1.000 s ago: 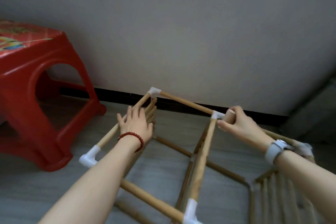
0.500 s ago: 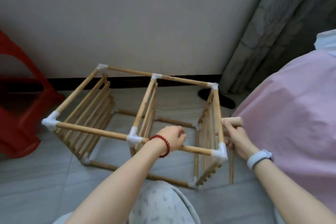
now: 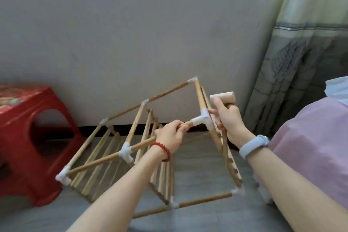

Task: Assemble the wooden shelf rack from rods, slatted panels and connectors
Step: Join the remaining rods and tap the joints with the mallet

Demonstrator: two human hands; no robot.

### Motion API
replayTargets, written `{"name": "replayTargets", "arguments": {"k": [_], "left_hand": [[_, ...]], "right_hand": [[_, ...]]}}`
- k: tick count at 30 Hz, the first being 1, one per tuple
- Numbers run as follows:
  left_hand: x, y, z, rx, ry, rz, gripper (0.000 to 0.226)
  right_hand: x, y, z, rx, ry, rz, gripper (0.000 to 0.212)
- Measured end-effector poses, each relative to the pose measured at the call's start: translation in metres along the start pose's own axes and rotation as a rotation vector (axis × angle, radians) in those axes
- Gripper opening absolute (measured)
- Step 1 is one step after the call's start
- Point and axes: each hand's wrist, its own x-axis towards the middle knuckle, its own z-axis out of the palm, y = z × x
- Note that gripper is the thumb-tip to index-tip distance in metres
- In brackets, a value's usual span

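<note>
At your 9 o'clock stands a red stool (image 3: pixel 28 137) on the floor (image 3: pixel 197 216). The wooden rack (image 3: pixel 135 137) is tilted in front of you, at 12 o'clock, its right side lifted. Your left hand (image 3: pixel 169 137) curls its fingers around the near top rod (image 3: pixel 105 160), just beside the white corner connector (image 3: pixel 202 121). At 1 o'clock, your right hand (image 3: pixel 228 118) grips a small wooden mallet (image 3: pixel 223 97), touching that same corner.

Person, bare forearms: red bead bracelet (image 3: pixel 162 150) on left wrist, pale blue-grey wristband (image 3: pixel 253 146) on right wrist; no sleeves visible.
</note>
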Motion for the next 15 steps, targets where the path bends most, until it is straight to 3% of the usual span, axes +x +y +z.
{"name": "replayTargets", "arguments": {"k": [4,8,15], "left_hand": [[0.009,-0.010,-0.044,-0.199,0.171,-0.086,0.019],[-0.001,-0.029,-0.077,-0.363,0.288,-0.130,0.026],[-0.029,-0.057,-0.109,-0.558,0.440,-0.212,0.027]], "right_hand": [[0.000,-0.021,0.039,-0.117,-0.090,-0.161,0.023],[-0.013,-0.027,0.088,-0.071,-0.130,-0.348,0.012],[-0.033,-0.023,0.139,0.075,-0.300,-0.369,0.017]]}}
